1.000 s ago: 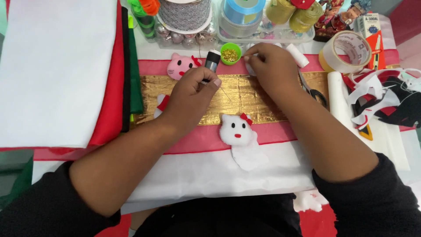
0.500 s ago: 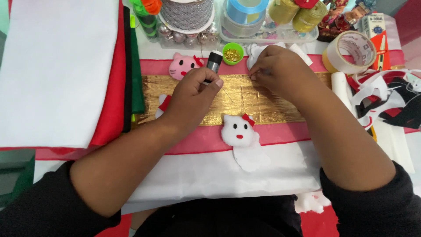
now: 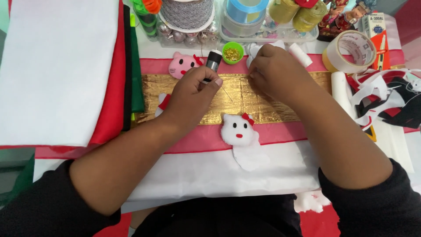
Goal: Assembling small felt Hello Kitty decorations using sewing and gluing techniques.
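**A:** Currently, what's the left hand (image 3: 190, 94) got?

**B:** Fingers curled shut around a small black cylinder with a silver band (image 3: 213, 60). Long axis runs away from the person, tilted slightly right; the top pokes out above the fist toward the far table edge. Lower end is buried in the palm, can't tell what's there.

**A:** Where is it?

**B:** Over the top edge of the gold foil strip (image 3: 263, 103), where it meets the pink felt band (image 3: 153, 66). Just right of the pink cat face (image 3: 182, 65), just left of the green cup of gold pins (image 3: 232, 53).

**A:** Right hand (image 3: 274, 72)?

**B:** Fingertips pinched tight on a white felt piece (image 3: 256, 48) at the foil's top edge. Only white bits show above the knuckles. A thin line runs between the two hands over the foil; thread or needle, can't tell which.

**A:** Anything else around?

**B:** White cat face with red bow (image 3: 239, 129) lies on the foil's near edge, clear of both hands. Another white-and-red piece (image 3: 163, 103) is mostly hidden under the left wrist. Stacked white felt sheet (image 3: 57, 66) with red and green sheets to the left. Tape roll (image 3: 348, 50) and a tangle of white, red and black scraps (image 3: 386, 101) to the right. Ribbon spools (image 3: 245, 13) and a silver spool (image 3: 186, 13) along the back.
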